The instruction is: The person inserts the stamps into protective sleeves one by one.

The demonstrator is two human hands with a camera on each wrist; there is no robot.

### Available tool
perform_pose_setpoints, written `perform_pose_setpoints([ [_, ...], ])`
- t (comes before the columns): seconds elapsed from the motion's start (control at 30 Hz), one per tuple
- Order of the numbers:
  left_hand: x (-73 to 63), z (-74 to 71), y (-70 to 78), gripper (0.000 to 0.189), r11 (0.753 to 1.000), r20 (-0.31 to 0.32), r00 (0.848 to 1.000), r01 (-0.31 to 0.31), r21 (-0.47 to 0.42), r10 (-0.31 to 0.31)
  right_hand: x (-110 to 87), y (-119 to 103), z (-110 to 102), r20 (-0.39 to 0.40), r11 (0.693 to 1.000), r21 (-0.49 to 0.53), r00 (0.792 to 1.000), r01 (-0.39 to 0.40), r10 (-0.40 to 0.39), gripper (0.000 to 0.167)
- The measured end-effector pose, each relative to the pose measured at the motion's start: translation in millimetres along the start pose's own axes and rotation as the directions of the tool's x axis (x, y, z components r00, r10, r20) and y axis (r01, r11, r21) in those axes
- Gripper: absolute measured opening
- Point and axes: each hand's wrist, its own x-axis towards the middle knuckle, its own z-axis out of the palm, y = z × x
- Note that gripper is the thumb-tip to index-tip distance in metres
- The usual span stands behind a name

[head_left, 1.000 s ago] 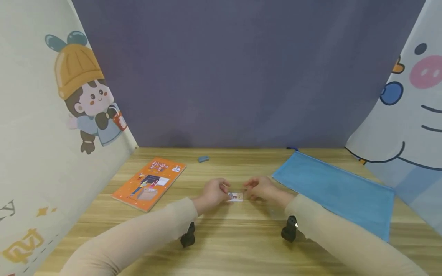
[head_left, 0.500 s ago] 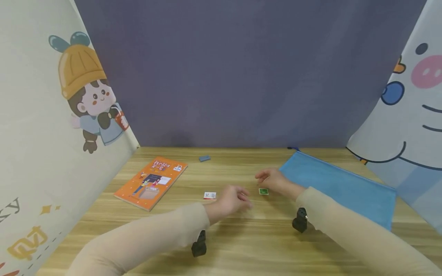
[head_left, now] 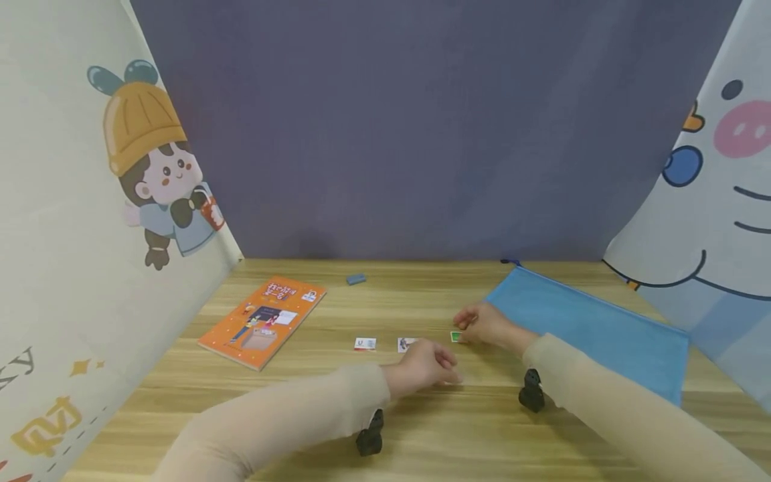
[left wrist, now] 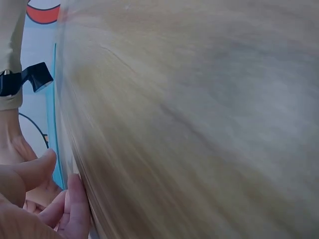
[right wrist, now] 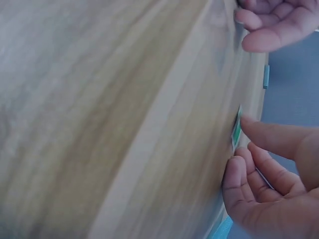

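Observation:
Several small cards lie in a rough row at the middle of the table. In the head view, a white card with red and blue print (head_left: 365,344) is at the left of the row. Beside it a picture card (head_left: 405,344) is partly covered by my left hand (head_left: 423,367). That hand hovers low over the wood, fingers loosely bent, holding nothing visible. My right hand (head_left: 486,327) is at a small green card (head_left: 455,337). In the right wrist view, one fingertip touches the green card (right wrist: 237,131), while the bent fingers rest close to its lower end.
An orange book (head_left: 263,321) lies at the left of the wooden table (head_left: 421,428). A small blue-grey block (head_left: 356,279) sits toward the back. The blue zip pouch (head_left: 590,328) spreads at the right, under the right forearm. A dark curtain (head_left: 385,134) hangs behind.
My left hand has moved right from the picture card, uncovering the white card. My right hand first drew back right, baring the green card, then came down to touch it.

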Motion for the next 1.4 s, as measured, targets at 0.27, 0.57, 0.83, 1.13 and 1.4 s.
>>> perform_pose_setpoints([
  [0.27, 8.0, 13.9, 0.7, 0.029, 0.986, -0.017, 1.000, -0.014, 0.164, 0.017, -1.7, 3, 2, -0.002, 0.998, -0.021, 0.999, 0.054, -0.054, 0.033],
  [0.57, 7.0, 20.4, 11.9, 0.027, 0.951, -0.081, 0.997, 0.012, 0.308, 0.014, 0.3, 3, -2, 0.033, 0.997, -0.049, 0.998, 0.063, -0.061, 0.029],
  [0.83, 1.1, 19.4, 17.6, 0.022, 0.955, -0.073, 0.997, -0.007, 0.298, 0.031, -0.5, 2, -2, 0.042, 0.996, -0.055, 0.997, 0.065, -0.063, 0.021],
  [1.13, 1.6, 18.0, 15.1, 0.015, 0.981, -0.057, 0.998, -0.010, 0.195, 0.021, -1.0, 7, 1, 0.012, 0.998, -0.025, 0.998, 0.062, -0.062, 0.017],
  [1.4, 5.4, 12.6, 11.9, 0.009, 0.992, 0.027, 1.000, -0.007, 0.122, 0.004, -2.6, 8, -1, 0.007, 0.998, 0.048, 0.999, 0.036, -0.036, 0.014],
])
